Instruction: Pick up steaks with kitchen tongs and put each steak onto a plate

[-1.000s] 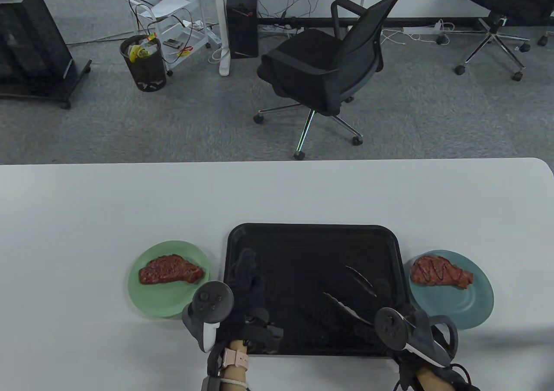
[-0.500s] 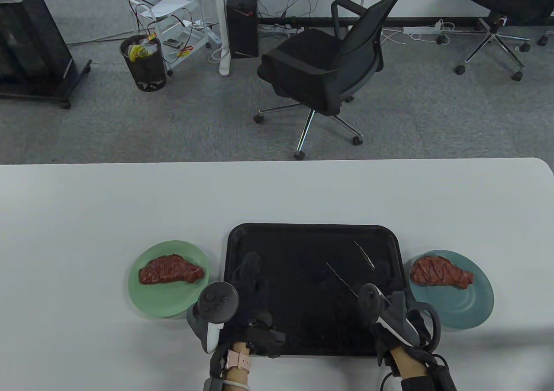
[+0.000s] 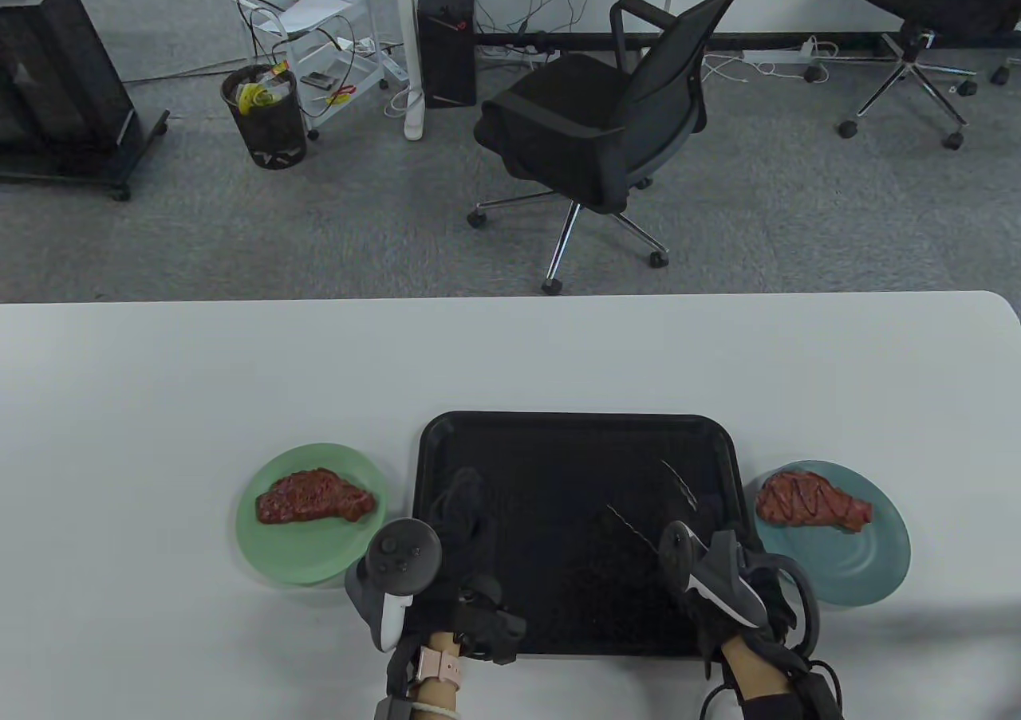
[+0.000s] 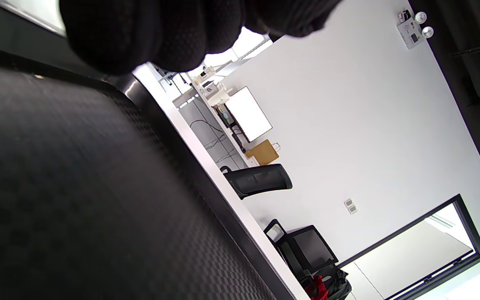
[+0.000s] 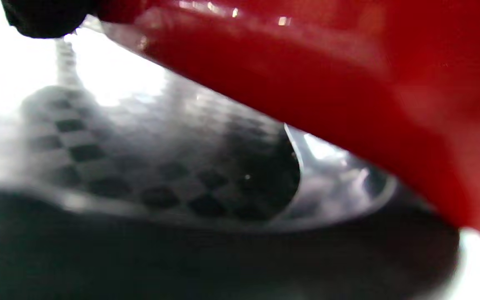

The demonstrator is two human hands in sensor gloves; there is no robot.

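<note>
Black tray (image 3: 574,433) sits centred on the white table (image 3: 159,401), with one steak (image 3: 315,498) on the green plate (image 3: 271,552) at its left and a second steak (image 3: 811,500) on the blue plate (image 3: 869,568) at its right. Right hand (image 3: 738,584) over the tray's near right corner grips the tongs (image 3: 650,505), their two arms spread apart above the tray floor. Left hand (image 3: 463,529) lies on the tray's left part, fingers loose, holding nothing; no writing or labels readable anywhere.
</note>
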